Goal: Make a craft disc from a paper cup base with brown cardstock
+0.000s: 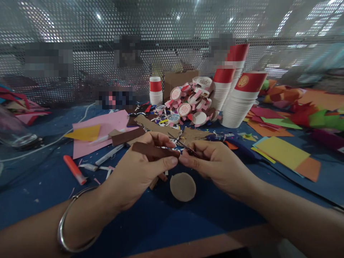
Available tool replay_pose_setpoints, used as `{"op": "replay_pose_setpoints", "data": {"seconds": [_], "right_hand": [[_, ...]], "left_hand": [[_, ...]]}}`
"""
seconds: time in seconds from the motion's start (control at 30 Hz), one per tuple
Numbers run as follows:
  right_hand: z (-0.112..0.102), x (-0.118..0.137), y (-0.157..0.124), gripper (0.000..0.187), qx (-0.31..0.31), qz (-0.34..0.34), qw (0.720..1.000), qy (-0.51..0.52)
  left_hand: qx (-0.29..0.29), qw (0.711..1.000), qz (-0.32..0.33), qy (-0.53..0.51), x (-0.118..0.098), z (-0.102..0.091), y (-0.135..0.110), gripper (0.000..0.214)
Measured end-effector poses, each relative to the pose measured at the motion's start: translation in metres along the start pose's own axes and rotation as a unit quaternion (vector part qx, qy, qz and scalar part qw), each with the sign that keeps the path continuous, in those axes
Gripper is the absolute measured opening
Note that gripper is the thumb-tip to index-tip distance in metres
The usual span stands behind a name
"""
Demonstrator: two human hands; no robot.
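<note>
My left hand [142, 165] pinches a brown paper strip [150, 151] between thumb and fingers. My right hand [212, 161] is closed around a pair of scissors [184, 144]; thin dark blades show and the handles are mostly hidden by the fingers. The fingertips of both hands almost meet at the strip's right end. Below them on the blue table [166, 229] lies a round brown cardboard disc [183, 187]. A few narrow brown scraps [153, 183] lie partly under my left hand.
Stacked red-and-white paper cups [238, 104] stand behind, beside a heap of decorated paper discs [184, 109]. Pink paper [107, 125], a glue stick-like red tube [74, 169] and a white pen-like tool lie left. Yellow paper [282, 152] and a dark cord [292, 184] lie right.
</note>
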State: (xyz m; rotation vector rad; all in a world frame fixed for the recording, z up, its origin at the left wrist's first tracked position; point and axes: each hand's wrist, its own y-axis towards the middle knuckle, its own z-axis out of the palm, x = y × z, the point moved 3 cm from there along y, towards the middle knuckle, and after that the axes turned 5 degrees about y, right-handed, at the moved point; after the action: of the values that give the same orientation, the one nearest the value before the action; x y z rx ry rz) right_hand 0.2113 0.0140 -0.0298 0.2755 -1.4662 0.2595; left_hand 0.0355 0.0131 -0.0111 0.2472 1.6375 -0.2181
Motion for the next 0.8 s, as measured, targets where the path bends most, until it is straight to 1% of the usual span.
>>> {"op": "replay_pose_setpoints", "data": {"seconds": [0.13,0.2,0.4,0.53,0.8], "right_hand": [[-0.0003,0.0004,-0.0007,0.039,-0.005,-0.011,1.000,-0.019],[-0.0012,0.0007,-0.0009,0.038,-0.008,-0.022,0.999,-0.027],[-0.0058,0.0003,-0.0015,0.043,-0.021,-0.055,0.996,-0.061],[-0.0063,0.0003,-0.0022,0.049,-0.022,-0.060,0.995,-0.077],[-0.0078,0.0005,-0.0037,0.051,-0.018,-0.058,0.991,-0.117]], "left_hand": [[0.007,0.999,-0.047,0.002,0.0030,0.0000,0.0014,0.021],[0.009,0.998,-0.054,-0.007,0.0031,-0.0004,0.0022,0.017],[-0.050,0.996,-0.014,-0.071,-0.0037,-0.0069,0.0053,0.008],[-0.060,0.994,-0.011,-0.091,-0.0050,-0.0077,0.0064,0.010],[-0.060,0.994,-0.005,-0.090,-0.0035,-0.0077,0.0060,0.011]]}}
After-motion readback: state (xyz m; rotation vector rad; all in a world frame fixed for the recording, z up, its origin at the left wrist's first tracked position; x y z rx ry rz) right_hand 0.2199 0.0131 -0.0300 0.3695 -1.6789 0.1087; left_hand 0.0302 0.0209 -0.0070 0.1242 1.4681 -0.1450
